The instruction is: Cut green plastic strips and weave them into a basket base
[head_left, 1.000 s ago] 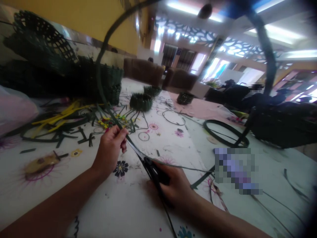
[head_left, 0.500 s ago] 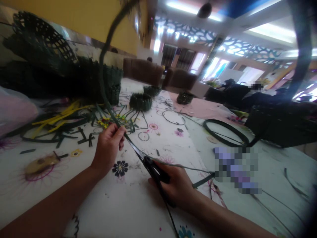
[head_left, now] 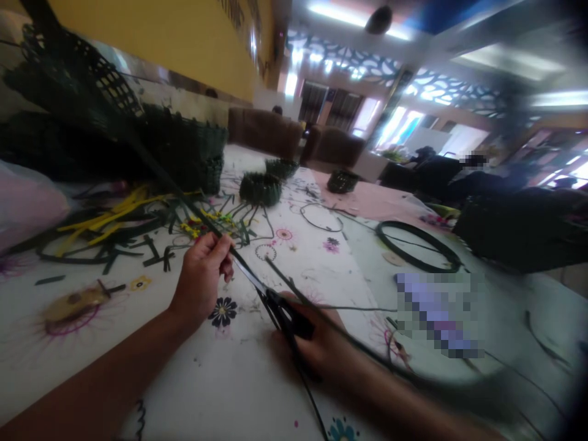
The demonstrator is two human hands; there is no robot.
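My left hand (head_left: 202, 269) is closed, pinching a dark green strip (head_left: 181, 195) between thumb and fingers. The strip runs up to the upper left, blurred by motion near its far end. In my right hand (head_left: 321, 343) is a pair of scissors (head_left: 289, 318) with black handles. Their bright blades point at the strip just below my left fingertips; whether the blades touch it I cannot tell. Another dark strip (head_left: 340, 334), partly blurred, passes over my right hand and forearm and curves off to the right. A thin strand trails below the scissors.
Small dark green woven baskets (head_left: 261, 188) stand further back, with larger ones (head_left: 184, 144) at the left. Yellow strips (head_left: 113, 211) and green offcuts lie left. A coiled green ring (head_left: 381, 233) rests to the right, near a blurred-out purple object (head_left: 422, 309). Chairs (head_left: 266, 131) stand behind.
The long strip's big loop overhead has swung down: one part now slants to the upper left, another lies across my right arm. My hands and the scissors have hardly moved.
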